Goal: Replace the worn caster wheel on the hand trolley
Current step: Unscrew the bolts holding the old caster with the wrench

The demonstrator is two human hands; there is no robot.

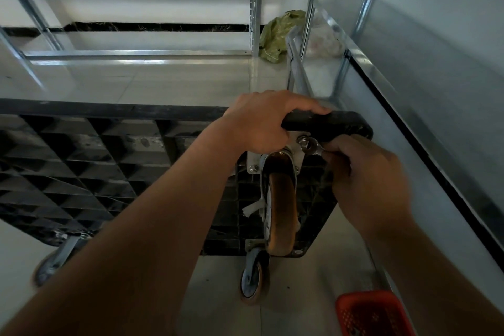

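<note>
A: Head view. The hand trolley (pixel 109 166) is on its side, black ribbed underside facing us. Worn caster wheel (pixel 281 213) sits at the right corner, still on its mounting plate (pixel 296 144).

B: Hands?

A: Left hand (pixel 261 123) curls over the trolley's top edge, fingers wrapped round it, steadying. Right hand (pixel 368 172) pinches a small wrench (pixel 313 148) set on a nut (pixel 302 141) at the plate's far right corner.

B: Progress?

A: Early, I'd say. Caster still mounted, and another bolt (pixel 253 169) shows on the plate's near left. Can't tell if this nut is loose. Removal and fitting a new wheel are left; no new wheel identifiable.

B: Surroundings?

A: Pale tiled floor (pixel 163 82), metal shelving frames (pixel 255 8) far and right, green bag (pixel 278 35) far by the wall, red basket (pixel 373 314) near right. Two more casters (pixel 253 278) near the floor.
</note>
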